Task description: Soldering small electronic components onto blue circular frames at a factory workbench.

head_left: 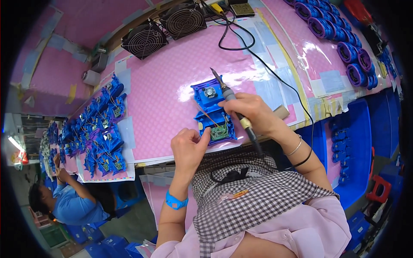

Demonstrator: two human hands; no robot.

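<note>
A soldering iron (pixel 242 119) is gripped in my right hand (pixel 254 112) like a pen, its bare tip pointing up and away over the far part of the work. Below it an opened blue plastic housing (pixel 208 103) lies on the pink mat; its far half carries a round metal part, perhaps a speaker. A green circuit board (pixel 218 131) sits in the near half, with thin wires running between the halves. My left hand (pixel 189 148) has its fingers curled in at the housing's near left corner, the thumb pressed against the board's edge.
Two black fans with grilles (pixel 183 21) stand at the back. The iron's black cable (pixel 279 71) loops along the right. Many blue wired housings (pixel 101 129) crowd the left; blue-purple round parts (pixel 320 28) line the far right. A blue bin (pixel 355 142) stands right; a co-worker (pixel 71 202) sits left.
</note>
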